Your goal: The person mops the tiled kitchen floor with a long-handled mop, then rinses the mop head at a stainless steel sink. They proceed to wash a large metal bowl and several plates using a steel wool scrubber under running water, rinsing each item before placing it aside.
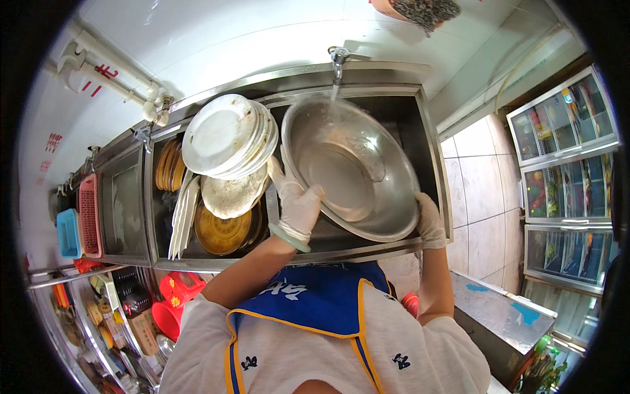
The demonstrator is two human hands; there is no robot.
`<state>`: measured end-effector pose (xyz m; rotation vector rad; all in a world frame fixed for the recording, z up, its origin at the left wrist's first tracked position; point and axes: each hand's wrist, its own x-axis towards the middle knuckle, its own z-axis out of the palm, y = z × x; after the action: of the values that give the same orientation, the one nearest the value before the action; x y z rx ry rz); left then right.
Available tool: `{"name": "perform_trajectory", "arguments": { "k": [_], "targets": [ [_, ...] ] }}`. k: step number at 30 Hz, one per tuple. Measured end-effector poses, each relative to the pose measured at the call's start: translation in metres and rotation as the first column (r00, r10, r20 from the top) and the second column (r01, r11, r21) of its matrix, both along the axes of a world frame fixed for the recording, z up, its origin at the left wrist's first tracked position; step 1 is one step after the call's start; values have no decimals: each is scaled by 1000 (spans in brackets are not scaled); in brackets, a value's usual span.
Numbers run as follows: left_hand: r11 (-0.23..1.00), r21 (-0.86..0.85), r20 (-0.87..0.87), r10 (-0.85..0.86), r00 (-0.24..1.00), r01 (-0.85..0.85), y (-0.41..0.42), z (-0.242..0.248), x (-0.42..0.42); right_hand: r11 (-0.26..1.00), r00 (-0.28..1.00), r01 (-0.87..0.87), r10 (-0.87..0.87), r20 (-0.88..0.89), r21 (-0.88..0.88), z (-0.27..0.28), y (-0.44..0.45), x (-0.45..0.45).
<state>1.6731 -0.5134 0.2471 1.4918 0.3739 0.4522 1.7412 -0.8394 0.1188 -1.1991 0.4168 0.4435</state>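
Both my hands wear pale, thin gloves and grip the rim of a large stainless steel basin (339, 182) in the right sink compartment. My left hand (295, 199) has its thumb over the near left rim, with a pale green bangle at the wrist. My right hand (429, 219) holds the near right rim. Water runs from the faucet (338, 61) into the tilted basin, which has some water inside. Left of it, a stack of soiled white plates (221, 135) rests above a stained pale plate (234, 194) and yellow-brown plates (224, 226).
More yellow-brown dishes (170, 165) and tilted white dishes (182, 216) stand in the middle compartment. Farther left are another sink compartment (123, 202), a pink basket (90, 216) and a blue basket (69, 234). A steel-topped unit (502, 310) stands at lower right, beyond the sink edge.
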Motion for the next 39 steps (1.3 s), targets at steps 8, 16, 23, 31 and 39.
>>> {"name": "perform_trajectory", "arguments": {
  "k": [8,16,23,31,39],
  "targets": [
    [715,665,-178,-132,975,218,44,52,15,964,957,-249,260,-132,95,-63,71,-26],
    [725,635,-147,-227,963,268,48,75,9,863,822,8,282,-495,505,-41,117,-42],
    [558,792,-206,-141,969,249,40,94,9,882,753,-32,331,-570,469,-31,104,-35],
    [513,841,-90,-181,979,172,24,104,5,837,771,-256,479,-420,485,-50,123,-6],
    [944,223,-346,-156,925,243,120,110,67,866,851,-367,460,-254,338,-47,101,68]
  ]
}}
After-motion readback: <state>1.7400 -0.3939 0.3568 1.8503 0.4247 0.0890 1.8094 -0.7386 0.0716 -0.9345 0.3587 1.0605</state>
